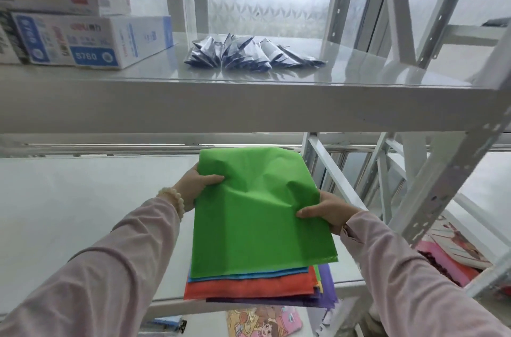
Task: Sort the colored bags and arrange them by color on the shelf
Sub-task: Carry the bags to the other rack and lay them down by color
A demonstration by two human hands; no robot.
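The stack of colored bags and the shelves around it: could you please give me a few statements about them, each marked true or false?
1. Both hands, left hand and right hand, grip the green bag. True.
2. The green bag lies at the bottom of the stack. False: it is on top; an orange bag lies lower.
3. Boxes sit on the upper shelf. True.
4. The left wrist is bare. False: it wears a beaded bracelet.

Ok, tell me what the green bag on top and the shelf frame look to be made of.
Green bag: thin, matte, probably non-woven fabric or soft plastic. It dents and creases under both hands, and its near edge shows a fine serrated seam.
Shelf frame: likely painted steel, glossy white, with rigid angled posts and rows of punched holes.
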